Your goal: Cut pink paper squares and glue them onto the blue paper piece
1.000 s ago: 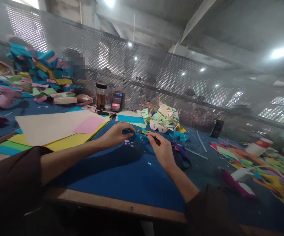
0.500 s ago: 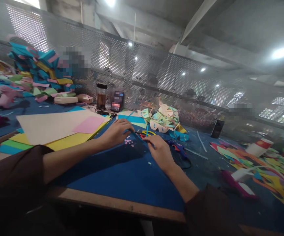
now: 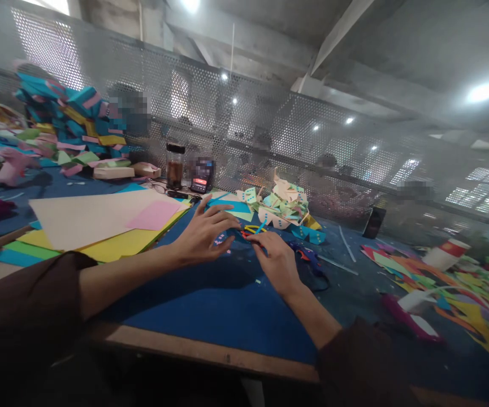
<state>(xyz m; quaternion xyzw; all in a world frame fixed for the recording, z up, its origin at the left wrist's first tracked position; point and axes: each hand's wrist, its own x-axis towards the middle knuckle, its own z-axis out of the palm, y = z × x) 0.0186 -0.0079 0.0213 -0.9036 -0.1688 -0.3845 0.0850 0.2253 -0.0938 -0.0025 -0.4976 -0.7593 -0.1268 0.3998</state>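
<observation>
My left hand (image 3: 208,233) hovers over the blue table with its fingers spread, and I see nothing held in it. Its fingertips are close to small pink paper bits (image 3: 220,239). My right hand (image 3: 276,261) has thumb and fingers pinched together at a narrow blue paper strip (image 3: 263,225), which sticks up beyond the fingertips. The strip's lower end is hidden by the fingers. Just behind the hands lies a tool with yellow and red handles (image 3: 252,229), partly covered. A blue glue gun (image 3: 306,253) rests to the right of my right hand.
Large coloured paper sheets (image 3: 100,217) lie at left. A heap of folded paper pieces (image 3: 284,200) sits behind the hands. A jar (image 3: 175,167) and a phone (image 3: 202,175) stand at the back. Coloured scraps (image 3: 460,282) and a purple-and-white power strip (image 3: 414,319) are at right.
My left hand has opened from a closed grip and spread its fingers. The blue strip at my right hand now leans to the right. My right hand has barely moved.
</observation>
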